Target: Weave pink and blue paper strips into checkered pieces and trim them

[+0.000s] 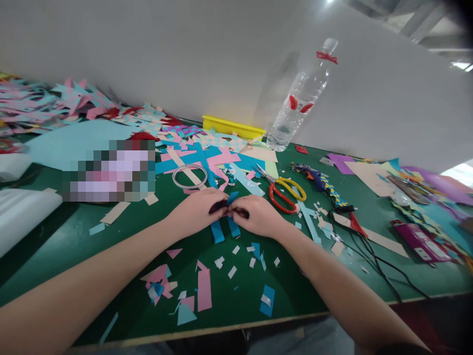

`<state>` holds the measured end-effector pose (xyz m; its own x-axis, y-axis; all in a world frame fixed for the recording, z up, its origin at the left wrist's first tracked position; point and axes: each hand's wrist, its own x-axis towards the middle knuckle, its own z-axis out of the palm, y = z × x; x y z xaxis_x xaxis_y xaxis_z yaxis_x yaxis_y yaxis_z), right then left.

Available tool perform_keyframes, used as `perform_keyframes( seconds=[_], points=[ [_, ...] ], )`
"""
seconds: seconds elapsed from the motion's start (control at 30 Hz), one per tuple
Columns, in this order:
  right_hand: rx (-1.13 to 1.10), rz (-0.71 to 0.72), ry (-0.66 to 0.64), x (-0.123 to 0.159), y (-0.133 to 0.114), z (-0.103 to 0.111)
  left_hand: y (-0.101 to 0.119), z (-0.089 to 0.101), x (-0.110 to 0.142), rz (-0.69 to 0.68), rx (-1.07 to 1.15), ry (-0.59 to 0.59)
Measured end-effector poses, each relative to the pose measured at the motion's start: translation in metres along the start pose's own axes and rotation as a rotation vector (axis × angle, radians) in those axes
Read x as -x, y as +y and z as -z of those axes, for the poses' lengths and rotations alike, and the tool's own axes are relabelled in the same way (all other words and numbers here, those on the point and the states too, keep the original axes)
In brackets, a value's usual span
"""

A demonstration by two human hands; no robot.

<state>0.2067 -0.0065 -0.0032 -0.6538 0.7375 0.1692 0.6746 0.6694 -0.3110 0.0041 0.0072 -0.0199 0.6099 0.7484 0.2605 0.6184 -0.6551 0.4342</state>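
My left hand (pixel 203 209) and my right hand (pixel 254 214) meet over the middle of the green table. Both have closed fingers pinching a blue paper strip (pixel 232 198), whose top end shows between them. Blue strip ends (pixel 217 231) hang below my fingers; I cannot tell whether they are all one piece. Just beyond my left hand lies a clear tape ring (pixel 189 176). Scissors (pixel 283 192) with red and yellow handles rest open beyond my right hand. Small paper scraps (pixel 232 272) are scattered nearer my body.
A plastic bottle (pixel 303 98) stands at the back by a yellow tray (pixel 232 129). To the right are a blue glue gun (pixel 314 178), black cables (pixel 373 256) and a purple box (pixel 421 241). Cut paper (pixel 81 96) is heaped at the back left, near a blurred-out patch.
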Motion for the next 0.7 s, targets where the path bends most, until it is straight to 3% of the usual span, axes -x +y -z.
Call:
perform_keyframes(
  seconds=[0.5, 0.7],
  points=[
    [-0.042, 0.077, -0.093, -0.003, 0.003, 0.006, 0.013, 0.0, 0.002, 0.001, 0.03, -0.078],
    [-0.068, 0.083, -0.061, -0.002, 0.005, 0.009, 0.012, -0.004, 0.003, 0.006, 0.014, -0.088]
  ],
)
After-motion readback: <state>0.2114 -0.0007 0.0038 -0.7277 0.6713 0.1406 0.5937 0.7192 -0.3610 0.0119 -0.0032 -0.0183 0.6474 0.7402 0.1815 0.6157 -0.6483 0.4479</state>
